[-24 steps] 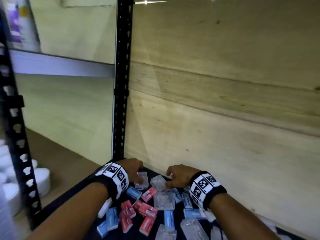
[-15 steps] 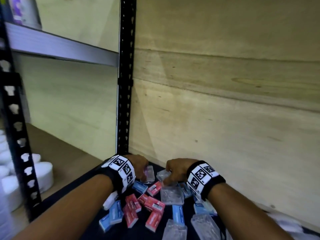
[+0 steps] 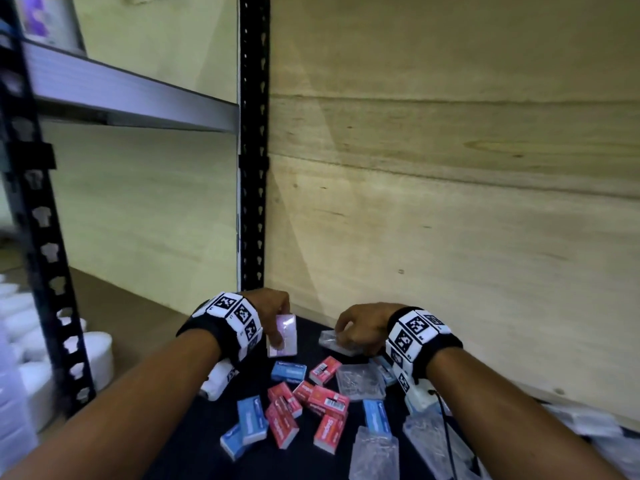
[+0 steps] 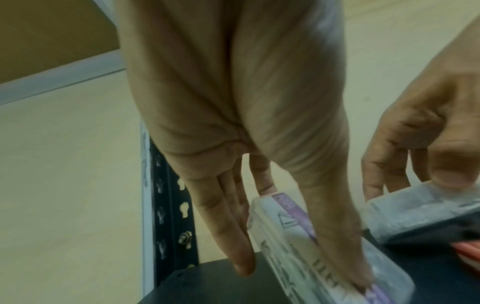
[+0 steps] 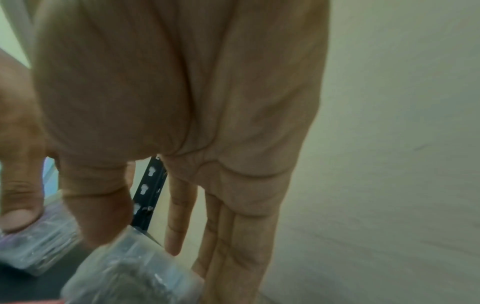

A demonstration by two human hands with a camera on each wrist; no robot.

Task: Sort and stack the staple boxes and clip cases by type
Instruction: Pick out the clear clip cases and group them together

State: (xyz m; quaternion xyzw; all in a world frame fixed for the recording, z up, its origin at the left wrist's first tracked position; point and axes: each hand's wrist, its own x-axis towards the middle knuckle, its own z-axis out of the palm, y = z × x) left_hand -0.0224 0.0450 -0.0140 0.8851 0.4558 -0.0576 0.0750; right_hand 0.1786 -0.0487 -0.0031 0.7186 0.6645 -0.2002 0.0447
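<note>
Both hands now have clip cases gripped at the shelf's back edge; sorting has started.

Head: left hand (image 3: 268, 308) has tipped a purple-tinted clip case (image 3: 283, 336) upright near the back-left corner; right hand (image 3: 360, 327) has closed on a clear clip case (image 3: 334, 341); staple boxes (image 3: 311, 407) lie unsorted mid-shelf (image 3: 194, 441).
Left wrist: thumb and fingers (image 4: 233, 236) pinch the purple case.
Right wrist: thumb clamps the clear case.

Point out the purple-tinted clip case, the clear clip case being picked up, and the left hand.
purple-tinted clip case (image 3: 286, 336): head view, front face.
clear clip case (image 5: 132, 273): right wrist view, top.
left hand (image 3: 268, 304): head view, back.
</note>
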